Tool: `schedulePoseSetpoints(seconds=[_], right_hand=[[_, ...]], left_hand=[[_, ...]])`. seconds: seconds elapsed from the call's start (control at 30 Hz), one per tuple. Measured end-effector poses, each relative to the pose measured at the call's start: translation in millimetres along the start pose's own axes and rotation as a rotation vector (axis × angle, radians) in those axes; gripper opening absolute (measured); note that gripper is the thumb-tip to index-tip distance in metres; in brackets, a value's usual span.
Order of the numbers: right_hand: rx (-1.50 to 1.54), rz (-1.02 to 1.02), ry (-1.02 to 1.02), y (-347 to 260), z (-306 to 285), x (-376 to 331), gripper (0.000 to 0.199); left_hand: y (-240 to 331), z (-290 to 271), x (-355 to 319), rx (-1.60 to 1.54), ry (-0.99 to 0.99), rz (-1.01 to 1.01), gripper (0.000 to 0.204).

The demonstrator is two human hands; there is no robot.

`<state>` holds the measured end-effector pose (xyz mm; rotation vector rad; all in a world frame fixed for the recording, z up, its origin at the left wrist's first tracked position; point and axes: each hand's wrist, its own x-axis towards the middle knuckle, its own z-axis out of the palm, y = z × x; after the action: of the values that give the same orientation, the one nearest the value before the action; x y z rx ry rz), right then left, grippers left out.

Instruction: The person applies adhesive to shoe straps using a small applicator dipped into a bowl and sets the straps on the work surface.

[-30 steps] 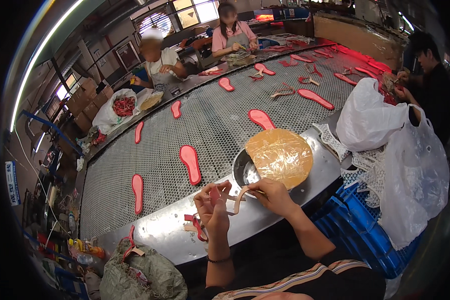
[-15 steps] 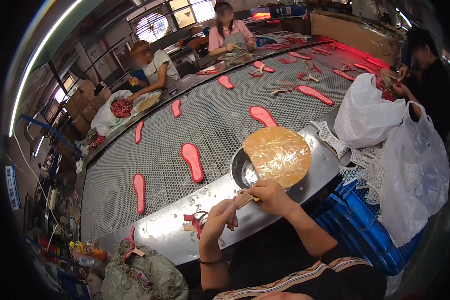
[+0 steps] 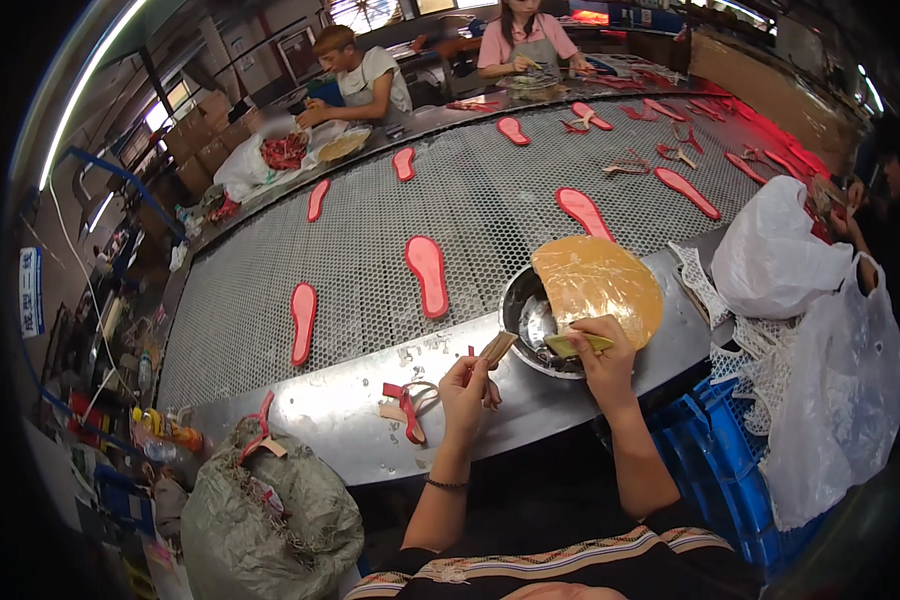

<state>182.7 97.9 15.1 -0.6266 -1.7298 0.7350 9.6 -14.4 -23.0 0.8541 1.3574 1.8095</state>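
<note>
My left hand (image 3: 463,398) pinches a sandal strap (image 3: 498,348), its tan end pointing up and a bit of red showing by the fingers. In my right hand (image 3: 610,366) is a flat yellow-green piece, perhaps a brush handle (image 3: 578,345), held over the near rim of a metal bowl (image 3: 515,308). A round tan board (image 3: 600,290) wrapped in clear film covers much of that bowl. Left of my left hand, a red and tan strap (image 3: 407,412) lies on the metal table edge (image 3: 335,440).
Red-edged pink insoles (image 3: 427,276) lie spread over the mesh conveyor (image 3: 360,250). White plastic bags (image 3: 835,380) and white lattice pieces (image 3: 765,345) top a blue crate (image 3: 705,450) at right. A green sack (image 3: 270,510) stands lower left. Several people work around the conveyor.
My right hand has moved away from the strap to the bowl's rim, the yellow-green piece now plainly in it. My left hand still holds the strap. The whole view has shifted.
</note>
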Motion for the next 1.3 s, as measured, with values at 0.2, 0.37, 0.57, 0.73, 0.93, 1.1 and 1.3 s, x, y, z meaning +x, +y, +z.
schedulePoseSetpoints(seconds=[0.2, 0.37, 0.57, 0.73, 0.93, 1.1, 1.3], right_hand=[[-0.058, 0.016, -0.083, -3, 17, 4, 0.015], [-0.151, -0.009, -0.172, -6, 22, 1, 0.010], [-0.168, -0.130, -0.055, -9, 27, 11, 0.009], [-0.408, -0.139, -0.304, 1, 32, 9, 0.010], [-0.142, 0.018, -0.224, -8, 19, 12, 0.008], [-0.024, 0.227, -0.119, -13, 8, 14, 0.010], [0.079, 0.239, -0.199, -5, 24, 7, 0.010]], left_hand=[[-7, 1, -4, -0.009, -0.009, -0.029, 0.018], [-16, -5, -5, 0.052, 0.001, 0.032, 0.009], [-15, 0, -4, 0.068, 0.006, -0.018, 0.010], [-23, -2, -3, 0.077, 0.051, -0.015, 0.011], [-23, 4, -3, 0.129, 0.078, -0.029, 0.011], [-22, 5, -4, 0.156, 0.069, -0.041, 0.011], [-22, 6, -4, 0.137, 0.050, -0.042, 0.011]])
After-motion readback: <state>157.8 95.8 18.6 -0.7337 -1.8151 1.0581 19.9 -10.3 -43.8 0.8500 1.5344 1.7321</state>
